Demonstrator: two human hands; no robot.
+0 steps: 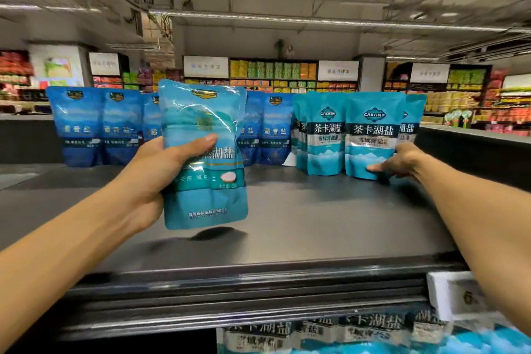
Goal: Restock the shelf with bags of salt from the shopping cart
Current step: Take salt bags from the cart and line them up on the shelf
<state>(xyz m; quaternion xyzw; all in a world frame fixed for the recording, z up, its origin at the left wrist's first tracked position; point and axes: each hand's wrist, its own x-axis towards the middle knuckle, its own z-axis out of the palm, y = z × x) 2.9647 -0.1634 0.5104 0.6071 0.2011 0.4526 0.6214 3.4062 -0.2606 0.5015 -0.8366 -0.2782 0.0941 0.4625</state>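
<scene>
A: What could go wrong for us here?

B: Our right hand (pixel 400 162) is touching a teal bag (pixel 372 135) that stands at the back of the shelf (pixel 301 227). If we push too hard, we think it could tip and knock over the bags just beside it.

A: And the bag (pixel 202 152) in our left hand (pixel 156 172)?

B: We hold it up in the air, above the shelf, in front of the blue bags (pixel 97 126). It looks smooth and floppy, so it might slip if we let our grip go soft. It could also bump the blue ones when we set it down.

A: How are our fingers?

B: On the left, our thumb lies across the front and the other fingers curl round the back. We squeeze the bag between them. On the right, one finger lies nearly straight on the low front of the teal bag. We cannot tell where the other fingers are.
</scene>
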